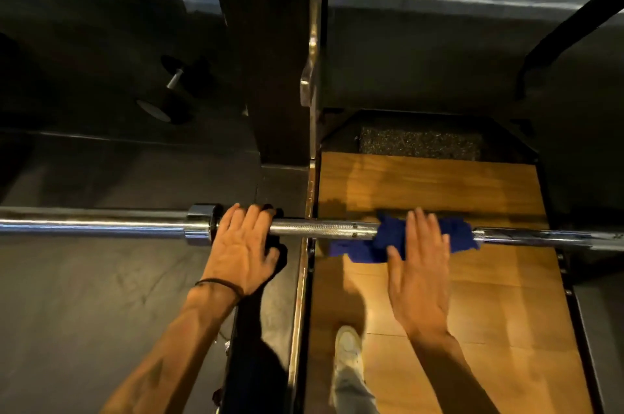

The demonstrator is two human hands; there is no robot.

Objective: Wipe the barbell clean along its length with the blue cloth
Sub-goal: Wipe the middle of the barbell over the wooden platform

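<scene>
A chrome barbell (pixel 324 230) runs level across the view, its thicker sleeve and collar on the left. The blue cloth (pixel 388 244) is draped over the knurled shaft right of centre, one end hanging down toward the left. My right hand (pixel 418 265) lies on the cloth with fingers curled over the bar and the thumb under the cloth. My left hand (pixel 244 244) holds the bar just right of the collar, fingers wrapped over the top; a thin black band sits on that wrist.
A black rack upright (pixel 266 75) stands just behind the bar at centre. Below lies a wooden platform (pixel 439 295) with dark rubber floor on the left. A dumbbell (pixel 169 92) lies at the far left. My white shoe (pixel 347 349) shows on the platform.
</scene>
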